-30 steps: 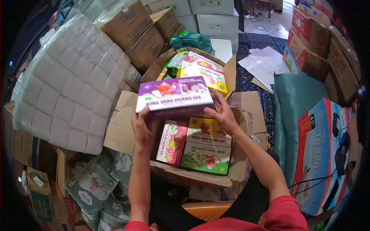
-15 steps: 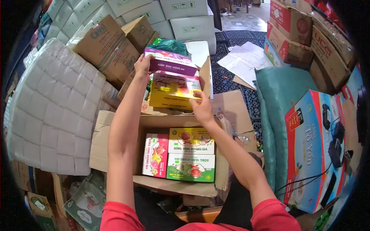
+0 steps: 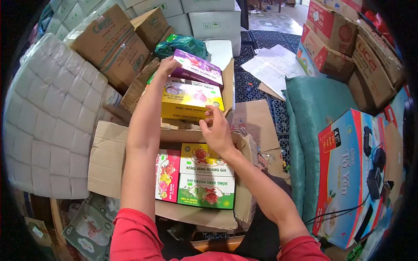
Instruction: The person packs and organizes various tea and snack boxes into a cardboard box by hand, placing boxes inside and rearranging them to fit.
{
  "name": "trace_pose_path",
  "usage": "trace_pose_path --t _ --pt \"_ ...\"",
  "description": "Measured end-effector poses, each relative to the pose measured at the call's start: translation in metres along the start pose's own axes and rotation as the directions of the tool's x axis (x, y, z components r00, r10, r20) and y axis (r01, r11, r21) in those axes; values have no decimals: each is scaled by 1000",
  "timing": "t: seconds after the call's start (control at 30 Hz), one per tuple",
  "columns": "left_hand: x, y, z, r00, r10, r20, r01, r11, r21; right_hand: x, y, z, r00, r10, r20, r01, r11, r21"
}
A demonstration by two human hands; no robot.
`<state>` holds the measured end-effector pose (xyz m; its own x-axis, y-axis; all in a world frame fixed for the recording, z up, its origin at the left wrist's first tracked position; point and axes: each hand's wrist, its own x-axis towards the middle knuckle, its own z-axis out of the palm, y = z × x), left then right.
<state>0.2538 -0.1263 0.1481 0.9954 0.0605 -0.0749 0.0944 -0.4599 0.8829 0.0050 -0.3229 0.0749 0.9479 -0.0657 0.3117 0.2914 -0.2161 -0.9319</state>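
Note:
My left hand (image 3: 168, 66) grips the left end of a purple printed box (image 3: 198, 68), which sits tilted in the far open carton (image 3: 228, 82). In front of it in the same carton lies a yellow box (image 3: 191, 96). My right hand (image 3: 216, 132) is beside the yellow box's front right corner, fingers apart and holding nothing; whether the fingertips touch the box I cannot tell. Closer to me, an open carton (image 3: 196, 214) holds a pink and white box (image 3: 168, 176), a yellow and white box (image 3: 207, 160) and a green and white box (image 3: 206, 190).
A green plastic bag (image 3: 182, 45) lies behind the far carton. Brown cartons (image 3: 109, 41) and a plastic-wrapped white bundle (image 3: 54, 117) stand at left. Green sacks (image 3: 322, 104) and a blue and red carton (image 3: 348, 174) with black adapters (image 3: 375, 174) are at right. Papers (image 3: 272, 65) lie on the floor.
The purple box has come down behind the yellow box with my left hand still on it. The yellow box now lies flatter. My right hand has shifted slightly left and towards me.

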Motion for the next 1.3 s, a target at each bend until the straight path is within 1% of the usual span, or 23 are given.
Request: trace_pose_path --t 0.07,0.1,0.17,0.2,0.3,0.33,0.37,0.43,0.5,0.57,0.63,0.67,0.7,0.77,0.8,0.83,0.9,0.97,1.0,1.1,1.13,1.2,1.3 --pt "1 0 3 997 52 -63 -37 976 216 -7 -4 1 999 -25 37 26 999 -21" --pt "6 0 3 993 59 -98 -8 891 454 -10 -8 -1 997 -36 70 39 999 -35" --pt "14 -2 2 984 91 -156 80 555 828 -14 -15 -1 992 -57 115 65 996 -64" --pt "3 1 3 976 73 -205 131 558 820 -15 -16 -1 989 -70 128 80 994 -80" --pt "26 -19 -17 999 -3 -52 38 726 687 -17 -13 2 974 -155 168 176 977 -120" --pt "-23 7 -12 991 23 -129 80 674 735 -19 -11 2 965 -187 185 213 968 -131" --pt "-50 -1 -14 965 227 -131 -43 628 777 -22 -11 2 950 -206 237 243 960 -139" --pt "-97 -17 -19 798 597 -83 -252 456 853 -25 -15 0 911 -240 335 302 942 -144" --pt "-154 -25 -26 591 793 -150 -414 457 787 -31 -21 -2 869 -266 418 356 921 -155" --pt "-219 -44 -28 598 718 -356 -370 641 673 -34 -18 -6 802 -211 559 352 923 -156" --pt "-272 -76 -31 795 413 -444 -244 888 390 -43 4 -7 744 -79 664 405 843 -354" --pt "-290 -99 -37 873 322 -366 -180 911 372 -43 -3 -15 631 218 744 305 813 -497" --pt "-300 -123 -44 933 223 -282 -115 928 354 -47 20 -14 545 322 774 266 809 -524" --pt "-316 -166 -45 975 -134 -179 185 932 312 -54 27 -26 456 573 681 308 616 -725" --pt "-315 -190 -49 994 -105 -32 108 882 458 -56 42 -29 450 619 644 283 585 -760" --pt "-312 -193 -46 984 -157 80 106 888 448 -59 38 -31 455 635 625 271 569 -776" --pt "-307 -185 -30 983 95 159 -158 877 454 -57 29 -37 484 655 580 249 533 -809" --pt "-294 -177 -9 978 144 154 -197 881 430 -59 51 -41 487 679 550 203 524 -827" --pt "-281 -171 -3 960 43 277 -193 817 543 -61 63 -40 488 692 532 179 517 -837" --pt "-267 -191 29 954 82 287 -286 529 799 -65 73 -30 461 726 511 137 510 -849" --pt "-265 -194 38 954 36 298 -266 560 785 -60 69 -26 364 782 507 143 491 -859" --pt "-266 -215 64 966 -29 256 -182 626 759 -56 68 -25 258 788 560 98 555 -826" --pt "-265 -197 73 962 -143 233 -86 650 755 -57 67 -20 298 847 440 -234 512 -826"
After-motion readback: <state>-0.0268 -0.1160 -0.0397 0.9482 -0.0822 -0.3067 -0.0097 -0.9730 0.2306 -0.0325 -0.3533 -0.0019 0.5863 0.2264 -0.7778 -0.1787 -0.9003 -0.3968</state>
